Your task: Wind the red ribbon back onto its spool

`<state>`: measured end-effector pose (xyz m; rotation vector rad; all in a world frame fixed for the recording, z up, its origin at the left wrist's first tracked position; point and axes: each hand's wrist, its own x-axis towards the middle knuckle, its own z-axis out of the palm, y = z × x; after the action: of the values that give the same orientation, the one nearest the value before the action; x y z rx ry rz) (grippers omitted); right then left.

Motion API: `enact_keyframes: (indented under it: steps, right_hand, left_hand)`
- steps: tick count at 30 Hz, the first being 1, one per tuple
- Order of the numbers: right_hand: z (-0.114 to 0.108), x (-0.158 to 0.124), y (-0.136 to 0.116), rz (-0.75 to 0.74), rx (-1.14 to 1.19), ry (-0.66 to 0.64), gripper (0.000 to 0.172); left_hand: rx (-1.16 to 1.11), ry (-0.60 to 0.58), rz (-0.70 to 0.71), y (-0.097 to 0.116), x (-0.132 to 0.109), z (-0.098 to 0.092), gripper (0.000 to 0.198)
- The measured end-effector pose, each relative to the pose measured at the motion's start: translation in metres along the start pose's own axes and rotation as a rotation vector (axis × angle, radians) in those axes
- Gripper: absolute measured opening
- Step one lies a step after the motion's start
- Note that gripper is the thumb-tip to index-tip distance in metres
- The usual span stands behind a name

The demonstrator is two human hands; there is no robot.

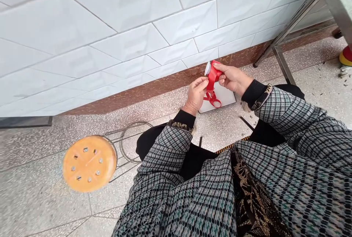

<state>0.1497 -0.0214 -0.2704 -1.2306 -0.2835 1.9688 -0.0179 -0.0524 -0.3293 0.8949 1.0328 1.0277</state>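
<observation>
In front of me, my right hand (233, 77) grips a roll of red ribbon (212, 77) with a white round spool end (208, 68) on its left side. My left hand (197, 92) is closed at the ribbon's left edge, thumb and fingertips pinched together. A red strip runs down from the roll between the two hands. Just below it, red loops (215, 101) lie over a white flat board or box (227, 97) on the floor; I cannot tell whether they are ribbon or scissor handles.
A round orange stool (89, 163) with metal legs stands to the left. The white tiled wall (143, 42) rises ahead, with a brown skirting (154, 88). At the upper right is a metal-legged table (284, 64). Small dark scraps dot the speckled floor (316, 83).
</observation>
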Motion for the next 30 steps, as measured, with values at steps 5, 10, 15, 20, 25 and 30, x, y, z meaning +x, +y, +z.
enact_keyframes:
  steps: [5, 10, 15, 20, 25, 30]
  right_hand:
    - [0.005, -0.003, 0.009, 0.027, 0.054, 0.098, 0.034]
    - [0.004, -0.001, 0.008, 0.132, 0.143, 0.053, 0.029]
    - [0.004, 0.001, 0.005, 0.146, 0.114, 0.070, 0.032]
    - [0.005, 0.000, 0.004, 0.104, 0.054, 0.060, 0.032]
    - [0.004, 0.000, 0.004, 0.067, -0.001, 0.067, 0.028]
    - [0.001, 0.005, 0.010, 0.095, -0.083, 0.054, 0.025]
  left_hand:
    - [0.191, 0.002, 0.027, 0.008, -0.009, 0.010, 0.036]
    - [0.249, -0.074, 0.120, 0.006, -0.009, 0.005, 0.027]
    - [0.213, -0.153, 0.028, 0.006, -0.007, -0.007, 0.031]
    - [0.154, -0.162, -0.037, 0.011, -0.009, -0.010, 0.032]
    - [0.184, -0.171, -0.011, 0.009, -0.012, -0.011, 0.031]
    - [0.211, -0.146, 0.055, 0.005, -0.013, -0.012, 0.038]
